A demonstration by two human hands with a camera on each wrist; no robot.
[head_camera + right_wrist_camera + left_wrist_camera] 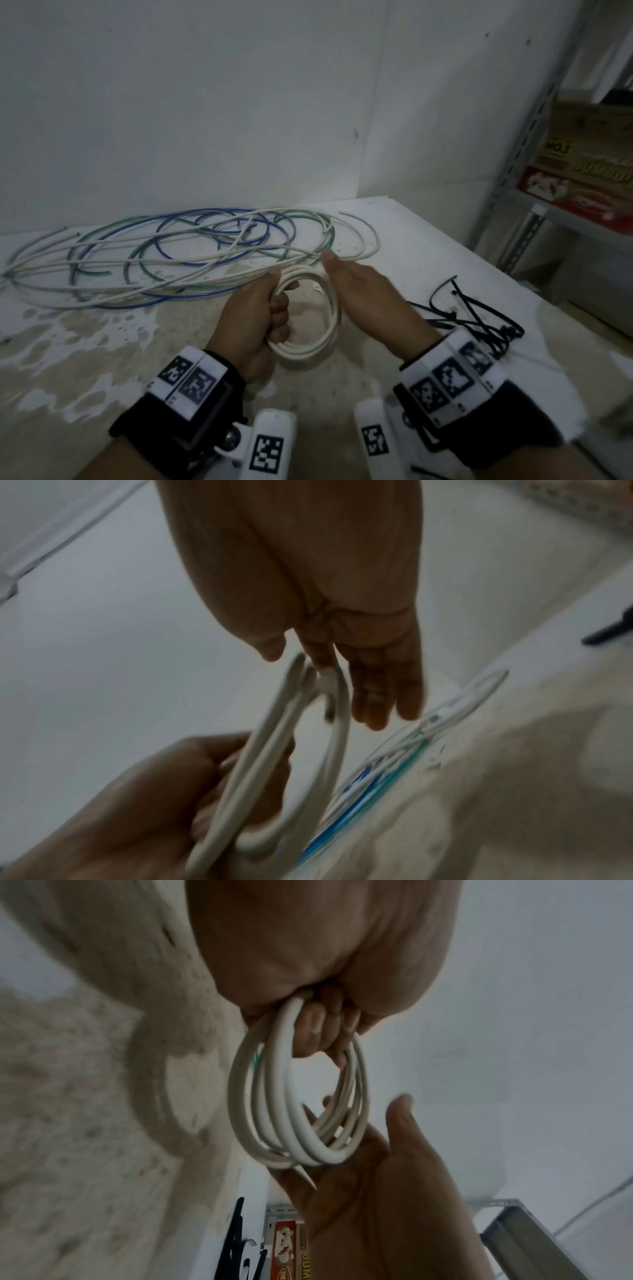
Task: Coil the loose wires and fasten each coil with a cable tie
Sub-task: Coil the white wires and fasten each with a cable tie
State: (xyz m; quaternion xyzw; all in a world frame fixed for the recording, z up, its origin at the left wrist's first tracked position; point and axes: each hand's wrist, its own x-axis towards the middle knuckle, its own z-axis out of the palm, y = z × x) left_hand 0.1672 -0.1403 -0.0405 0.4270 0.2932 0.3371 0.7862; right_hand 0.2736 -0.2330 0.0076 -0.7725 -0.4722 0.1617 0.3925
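My left hand (270,308) grips a white wire coil (327,329) of several loops, held just above the table; the same coil (284,1118) hangs from its curled fingers in the left wrist view. My right hand (356,281) lies flat with straight fingers against the coil's right side, its palm (359,1177) touching the loops. The right wrist view shows the straight fingers (383,691) beside the coil (274,739). A pile of loose white, blue and green wires (178,250) spreads across the table behind. Black cable ties (476,315) lie to the right of my right wrist.
The white table (428,240) has worn, stained patches at the front left. A white wall stands behind it. A metal shelf (527,164) with cardboard boxes (589,171) is at the right, past the table's right edge.
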